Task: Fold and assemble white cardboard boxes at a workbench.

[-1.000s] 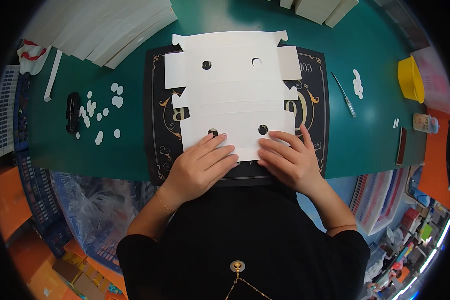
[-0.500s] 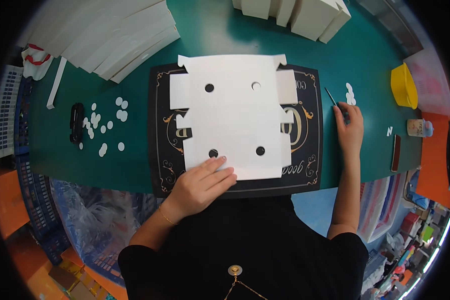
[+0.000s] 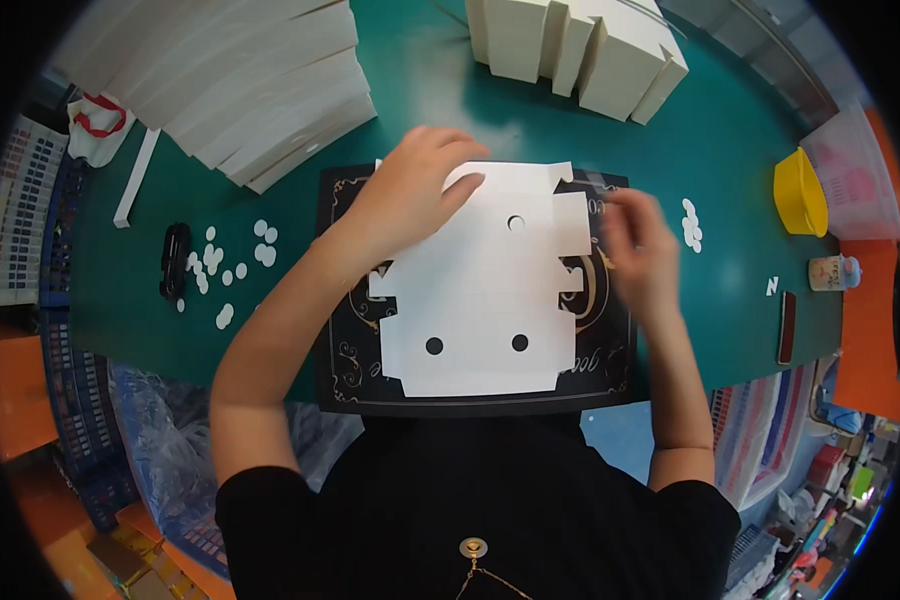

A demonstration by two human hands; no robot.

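A flat white cardboard box blank (image 3: 475, 290) with notched side flaps and round holes lies on a black mat (image 3: 610, 375) with gold scrollwork. My left hand (image 3: 420, 185) is over the blank's far left part, thumb and fingers apart, hiding that corner. It appears to hold nothing. At the mat's right edge, my right hand (image 3: 642, 235) is blurred by motion, with bent fingers close to the blank's right flap. A thin dark stick seems to be in its fingers, showing only as a faint smear. In the far right hole, a white disc (image 3: 515, 224) is partly in place.
Loose white discs (image 3: 210, 262) lie left beside a black tool (image 3: 175, 260); more discs (image 3: 691, 228) lie right. White cardboard stacks (image 3: 300, 140) and boxes (image 3: 620, 70) stand at the back. Along the right are a yellow basket (image 3: 800, 195), a small jar (image 3: 828, 273) and a dark bar (image 3: 787, 328).
My left hand has moved from the blank's near edge to its far left. My right hand has come leftward to the mat, and the thin dark stick is gone from the table. The view has shifted.
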